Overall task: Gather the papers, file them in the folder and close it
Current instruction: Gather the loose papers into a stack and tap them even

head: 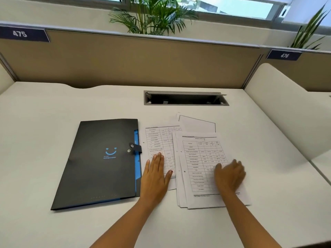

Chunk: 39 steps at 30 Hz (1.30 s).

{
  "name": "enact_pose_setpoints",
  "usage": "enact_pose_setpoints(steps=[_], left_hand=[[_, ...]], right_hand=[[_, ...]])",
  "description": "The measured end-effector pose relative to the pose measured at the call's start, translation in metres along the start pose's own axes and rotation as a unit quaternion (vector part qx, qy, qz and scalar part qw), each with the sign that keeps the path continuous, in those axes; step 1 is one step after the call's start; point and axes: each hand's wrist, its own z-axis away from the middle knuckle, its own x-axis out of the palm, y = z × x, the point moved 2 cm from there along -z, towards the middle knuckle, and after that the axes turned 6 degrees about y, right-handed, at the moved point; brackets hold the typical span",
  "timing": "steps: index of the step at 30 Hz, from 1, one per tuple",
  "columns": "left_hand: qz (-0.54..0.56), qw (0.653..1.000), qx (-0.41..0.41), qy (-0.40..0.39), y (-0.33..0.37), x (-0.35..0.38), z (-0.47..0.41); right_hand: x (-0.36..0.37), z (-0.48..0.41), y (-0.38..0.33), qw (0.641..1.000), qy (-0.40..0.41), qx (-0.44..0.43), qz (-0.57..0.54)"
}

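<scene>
Spanning the view: white desk [53,221], bare at left, right and near edge. Closed black folder [100,163] left of centre, clasp edge just beside papers [200,158], fanned unevenly, edges misaligned. Left hand [155,174] flat on leftmost sheet, fingers together, thumb out. Right hand [230,174] on right stack, blurred; finger state unclear.

Ahead of you, the navy label [22,34] on the partition's left end reads "475", and its twin [284,55] to the right reads "476". The folder [100,161] bears a blue smile mark; its caption and the papers' [202,158] tables are too small to read.
</scene>
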Motion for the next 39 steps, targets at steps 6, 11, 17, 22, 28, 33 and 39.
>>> enact_pose_setpoints(steps=[6, 11, 17, 22, 28, 33, 39], left_hand=[[-0.002, 1.000, 0.003, 0.004, 0.000, 0.000, 0.000], [0.007, 1.000, -0.002, 0.009, 0.000, 0.001, 0.000], [-0.002, 0.999, -0.010, 0.034, 0.000, -0.001, -0.002], [0.101, 0.974, -0.165, 0.118, 0.003, -0.007, -0.010], [0.201, 0.949, -0.223, 0.092, 0.004, -0.019, -0.018], [0.172, 0.959, -0.214, 0.073, 0.001, -0.023, -0.018], [0.138, 0.970, -0.183, 0.077, -0.006, -0.031, -0.020]], right_hand=[[-0.013, -0.009, 0.012, 0.998, -0.027, 0.064, 0.011], [-0.014, -0.003, 0.004, 0.998, -0.038, 0.059, 0.000], [-0.009, 0.010, -0.022, 0.997, -0.073, 0.035, -0.020], [-0.003, 0.023, -0.047, 0.993, -0.110, 0.040, -0.032], [-0.004, 0.028, -0.061, 0.976, -0.180, 0.124, -0.012], [-0.006, 0.030, -0.057, 0.972, -0.216, 0.092, 0.002], [-0.001, 0.039, -0.066, 0.989, -0.146, 0.036, 0.008]])
